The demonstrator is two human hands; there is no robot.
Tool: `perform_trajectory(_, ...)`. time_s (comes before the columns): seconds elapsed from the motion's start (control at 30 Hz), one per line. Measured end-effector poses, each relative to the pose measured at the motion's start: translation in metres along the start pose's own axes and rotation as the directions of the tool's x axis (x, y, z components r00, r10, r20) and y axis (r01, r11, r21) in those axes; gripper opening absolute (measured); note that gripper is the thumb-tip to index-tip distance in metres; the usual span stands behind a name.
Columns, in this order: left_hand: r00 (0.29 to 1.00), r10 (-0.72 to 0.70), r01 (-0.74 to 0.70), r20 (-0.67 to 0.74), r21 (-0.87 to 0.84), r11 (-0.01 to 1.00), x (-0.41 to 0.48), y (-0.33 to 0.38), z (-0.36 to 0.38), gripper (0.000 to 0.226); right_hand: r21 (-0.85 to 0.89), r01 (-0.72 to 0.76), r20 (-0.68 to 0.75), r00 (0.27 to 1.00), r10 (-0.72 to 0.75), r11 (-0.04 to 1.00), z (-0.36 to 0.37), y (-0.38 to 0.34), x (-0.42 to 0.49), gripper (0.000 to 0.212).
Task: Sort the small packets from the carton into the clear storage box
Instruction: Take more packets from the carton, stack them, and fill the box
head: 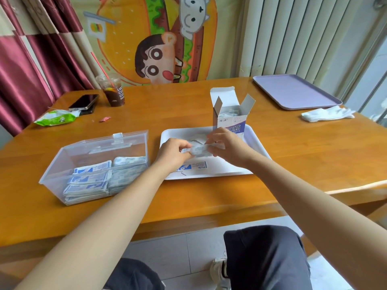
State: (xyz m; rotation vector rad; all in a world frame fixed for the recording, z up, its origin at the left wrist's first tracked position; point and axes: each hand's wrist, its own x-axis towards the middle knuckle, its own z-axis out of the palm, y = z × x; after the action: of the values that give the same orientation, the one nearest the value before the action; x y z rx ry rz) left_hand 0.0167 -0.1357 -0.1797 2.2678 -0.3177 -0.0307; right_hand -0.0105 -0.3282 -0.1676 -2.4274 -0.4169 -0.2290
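Over the white tray point(254, 141), my left hand point(172, 153) and my right hand point(225, 146) both grip a small stack of white-and-blue packets point(199, 151) between them. The open white-and-purple carton point(229, 117) stands upright at the back of the tray, flaps up, with more packets showing inside. One loose packet point(198, 165) lies on the tray below my hands. The clear storage box point(62, 162) sits to the left with its lid tipped back. Several stacks of packets point(100, 181) fill its near half.
A lilac tray point(293, 93) and white gloves point(326, 115) lie at the back right. At the back left are an iced drink cup point(113, 91), a phone point(83, 102), a green wipes pack point(55, 118) and a small red scrap point(104, 119). My knees are below the table edge.
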Motion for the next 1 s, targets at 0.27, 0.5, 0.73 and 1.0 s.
perform_trajectory(0.27,0.991,-0.058,0.081,0.119,-0.199,0.977,-0.009,0.013,0.007,0.015,0.007,-0.070,-0.014,0.997,0.070,0.998,-0.001,-0.001,-0.016,0.018)
perform_trajectory(0.5,0.993,0.008,0.001,0.119,-0.080,0.997,-0.026,0.015,0.008,0.022,-0.174,-0.088,-0.075,0.994,0.076,0.981,0.011,-0.007,-0.024,0.010)
perform_trajectory(0.73,1.000,-0.003,-0.002,0.030,0.157,0.988,-0.029,0.014,0.009,0.021,-0.336,-0.094,-0.014,0.995,0.094,0.937,0.010,-0.006,-0.023,0.034)
perform_trajectory(1.0,0.997,-0.010,0.001,0.081,0.113,0.994,-0.032,0.019,0.013,0.017,-0.186,-0.105,0.111,0.986,0.127,0.977,0.012,-0.004,-0.026,0.037)
